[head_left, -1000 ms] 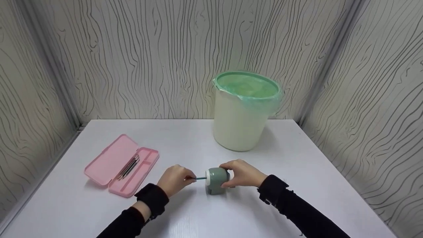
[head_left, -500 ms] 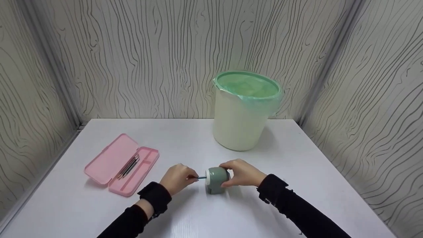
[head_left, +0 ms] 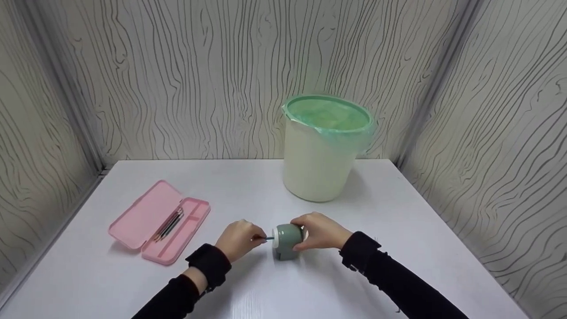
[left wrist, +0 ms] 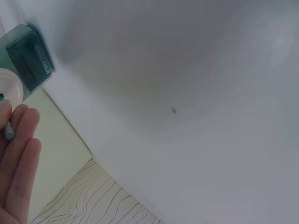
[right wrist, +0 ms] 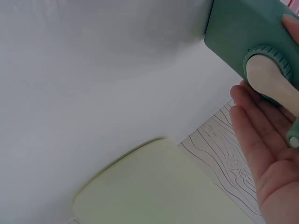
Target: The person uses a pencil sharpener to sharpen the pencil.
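The person has both hands at work over the white table [head_left: 248,292]. The left hand [head_left: 239,239] pinches a dark teal pencil [head_left: 269,238] between thumb and finger, close to its blunt end. The pencil lies level, its long axis running from left to right; its front end is inside the white ring [head_left: 275,237] of a green crank pencil sharpener [head_left: 289,238], so the tip is hidden. This sharpener stands on the table, between both hands, its ring facing the left hand and its cream crank arm [right wrist: 268,77] on the opposite face. The right hand [head_left: 321,231] is clamped on the sharpener body, thumb on the near side. At the left, a pink pencil case [head_left: 188,230] lies open, with several pencils [head_left: 169,225] lying slantwise in it. Behind the sharpener stands a pale bucket [head_left: 314,164].
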Action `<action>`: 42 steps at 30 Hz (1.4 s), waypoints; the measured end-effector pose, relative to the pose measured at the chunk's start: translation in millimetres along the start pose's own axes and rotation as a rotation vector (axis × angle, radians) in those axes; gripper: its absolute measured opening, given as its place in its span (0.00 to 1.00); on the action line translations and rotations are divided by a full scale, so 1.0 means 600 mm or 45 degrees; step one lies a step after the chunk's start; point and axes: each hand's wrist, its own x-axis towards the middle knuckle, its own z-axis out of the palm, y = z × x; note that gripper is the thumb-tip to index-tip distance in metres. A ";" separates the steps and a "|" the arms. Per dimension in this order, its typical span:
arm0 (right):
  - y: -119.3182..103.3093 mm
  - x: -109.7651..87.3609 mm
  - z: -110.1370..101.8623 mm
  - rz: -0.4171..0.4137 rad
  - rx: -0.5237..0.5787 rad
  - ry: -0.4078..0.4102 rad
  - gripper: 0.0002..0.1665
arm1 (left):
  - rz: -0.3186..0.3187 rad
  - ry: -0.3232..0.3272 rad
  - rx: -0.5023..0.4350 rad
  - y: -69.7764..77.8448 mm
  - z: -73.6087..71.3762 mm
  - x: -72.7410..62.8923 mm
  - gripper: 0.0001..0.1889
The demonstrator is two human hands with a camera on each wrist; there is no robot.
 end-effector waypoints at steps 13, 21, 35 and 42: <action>0.001 0.009 -0.005 -0.006 -0.044 -0.026 0.23 | 0.006 -0.022 0.019 0.000 0.006 0.007 0.02; 0.007 0.015 -0.003 -0.016 -0.070 -0.038 0.23 | 0.020 -0.039 0.032 0.002 0.007 0.012 0.02; 0.004 0.015 -0.002 -0.020 -0.075 -0.024 0.23 | -0.020 -0.040 -0.038 -0.001 0.005 0.010 0.02; 0.002 0.016 -0.006 -0.016 -0.083 -0.037 0.23 | -0.088 -0.130 -0.123 0.002 0.000 0.019 0.19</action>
